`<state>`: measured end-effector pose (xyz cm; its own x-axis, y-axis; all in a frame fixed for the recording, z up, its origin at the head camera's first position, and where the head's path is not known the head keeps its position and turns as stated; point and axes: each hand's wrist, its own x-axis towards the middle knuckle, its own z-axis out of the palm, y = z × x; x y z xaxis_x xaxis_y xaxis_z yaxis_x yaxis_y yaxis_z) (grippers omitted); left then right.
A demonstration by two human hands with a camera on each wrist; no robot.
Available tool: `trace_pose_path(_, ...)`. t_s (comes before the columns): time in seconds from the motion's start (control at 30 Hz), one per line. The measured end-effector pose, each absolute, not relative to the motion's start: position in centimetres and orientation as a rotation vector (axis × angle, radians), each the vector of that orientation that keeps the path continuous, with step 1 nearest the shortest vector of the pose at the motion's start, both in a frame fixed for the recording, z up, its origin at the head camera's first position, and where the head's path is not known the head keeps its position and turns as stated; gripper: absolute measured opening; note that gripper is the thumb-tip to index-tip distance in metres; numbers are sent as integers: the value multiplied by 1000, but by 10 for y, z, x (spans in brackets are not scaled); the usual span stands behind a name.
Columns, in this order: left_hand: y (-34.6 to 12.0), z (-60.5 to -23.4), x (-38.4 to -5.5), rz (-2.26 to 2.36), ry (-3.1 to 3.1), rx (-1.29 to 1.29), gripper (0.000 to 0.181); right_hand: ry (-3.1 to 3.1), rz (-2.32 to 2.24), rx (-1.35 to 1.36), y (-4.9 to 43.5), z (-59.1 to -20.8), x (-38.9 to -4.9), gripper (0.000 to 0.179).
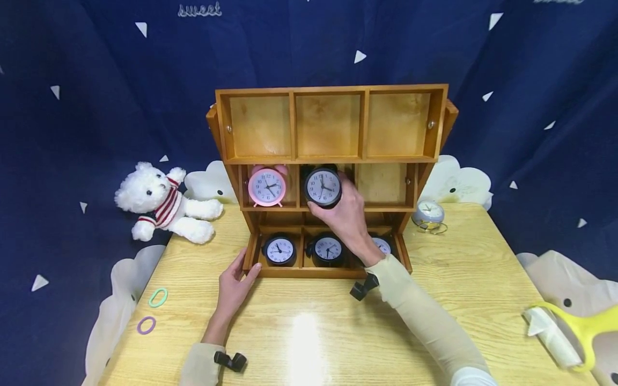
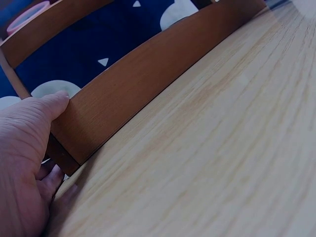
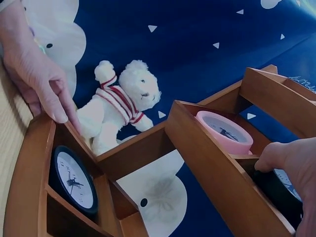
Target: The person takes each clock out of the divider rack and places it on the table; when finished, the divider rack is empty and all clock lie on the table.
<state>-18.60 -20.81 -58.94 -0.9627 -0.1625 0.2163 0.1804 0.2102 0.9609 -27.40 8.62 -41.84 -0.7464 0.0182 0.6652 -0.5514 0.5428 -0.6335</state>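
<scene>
And here's the right hand [image 1: 346,212], its grip narrowed round a black clock [image 1: 323,187], thumb under the rim at about 7 o'clock, fingers round the far side at 2! The clock lies toward 10 o'clock from the palm, round, so no long axis to mind, dial facing out and its 12 near the top. That's the relation to watch, I'd judge: clock against the middle compartment [image 1: 298,201] of the middle tier, right at its mouth, though I can't tell whether its base touches the compartment floor. Out at 9 o'clock sits the pink clock [image 1: 267,187], next door; at 3, a bare compartment [image 1: 382,185]. Straight down at 6, another black clock [image 1: 328,249] fills the bottom tier's middle slot. And between 7 and 8 o'clock, well apart from the held clock, the left hand [image 1: 234,281] clasps the near-left corner of the wooden rack [image 1: 333,160], thumb over its edge. The right hand is clearly the nearer! Farther out on the bench [image 1: 270,316], just past 3, a small pale clock [image 1: 429,212] rests beside the rack.
</scene>
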Motion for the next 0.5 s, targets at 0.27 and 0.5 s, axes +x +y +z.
trace_pose_path(0.27,-208,-587,-185,-1814,-2230,-15,64,-2145,1142,391,81,-418,-270,89)
trace_pose_path(0.5,-208,-588,-186,-1804,-2232,-4,64,-2123,1151,380,82,-413,-263,89)
